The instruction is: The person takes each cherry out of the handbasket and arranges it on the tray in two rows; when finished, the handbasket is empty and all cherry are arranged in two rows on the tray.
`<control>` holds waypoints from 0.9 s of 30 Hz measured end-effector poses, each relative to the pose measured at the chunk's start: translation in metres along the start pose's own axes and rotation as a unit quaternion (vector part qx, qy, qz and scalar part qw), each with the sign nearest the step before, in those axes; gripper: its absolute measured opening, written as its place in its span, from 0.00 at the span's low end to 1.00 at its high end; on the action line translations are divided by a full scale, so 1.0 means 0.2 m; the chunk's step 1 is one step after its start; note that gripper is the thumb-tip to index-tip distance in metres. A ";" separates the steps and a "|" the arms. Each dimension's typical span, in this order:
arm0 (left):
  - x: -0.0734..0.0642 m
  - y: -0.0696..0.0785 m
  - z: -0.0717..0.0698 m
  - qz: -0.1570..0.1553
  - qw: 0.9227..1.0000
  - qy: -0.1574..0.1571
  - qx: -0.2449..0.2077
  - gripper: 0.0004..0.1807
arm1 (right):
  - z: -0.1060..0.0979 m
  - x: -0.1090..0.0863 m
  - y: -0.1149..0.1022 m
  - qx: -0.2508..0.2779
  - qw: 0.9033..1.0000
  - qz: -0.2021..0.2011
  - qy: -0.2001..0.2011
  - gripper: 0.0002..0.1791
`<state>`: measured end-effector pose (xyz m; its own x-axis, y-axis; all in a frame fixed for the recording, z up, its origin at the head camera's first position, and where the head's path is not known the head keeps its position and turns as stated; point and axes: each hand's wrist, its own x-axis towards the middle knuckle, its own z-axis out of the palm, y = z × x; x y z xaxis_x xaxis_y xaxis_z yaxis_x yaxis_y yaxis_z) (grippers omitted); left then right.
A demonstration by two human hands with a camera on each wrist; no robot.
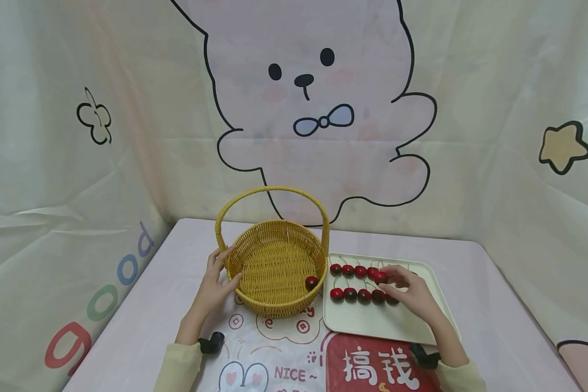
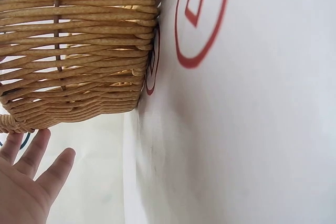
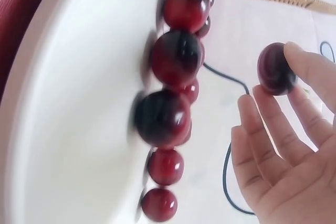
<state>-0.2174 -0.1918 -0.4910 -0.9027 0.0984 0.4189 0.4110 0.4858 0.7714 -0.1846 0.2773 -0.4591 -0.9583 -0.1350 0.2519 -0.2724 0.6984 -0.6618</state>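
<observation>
A yellow wicker basket with a tall arched handle stands at the middle of the table, and one dark red cherry lies inside it on the right. My left hand is at its left side, fingertips at the rim by the handle's foot; in the left wrist view the fingers are spread and fairly straight. My right hand pinches a cherry between thumb and fingertips, above the cream tray. Two rows of stemmed cherries lie on that tray, partly hidden by the hand.
The tray stands close to the basket's right side. Under both lies a white table cover with printed drawings and a red panel. A cloth backdrop with a bear drawing hangs behind the table, with cloth at both sides.
</observation>
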 end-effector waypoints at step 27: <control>0.01 -0.01 0.00 0.009 1.000 0.002 -0.006 0.37 | -0.17 -0.08 0.20 -0.043 0.997 0.053 -0.030 0.19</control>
<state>-0.2195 -0.1922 -0.4929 -0.8946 0.1033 0.4348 0.4285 0.4743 0.7690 -0.1767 0.3314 -0.4657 -0.9855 -0.0974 0.1390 -0.1633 0.7686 -0.6186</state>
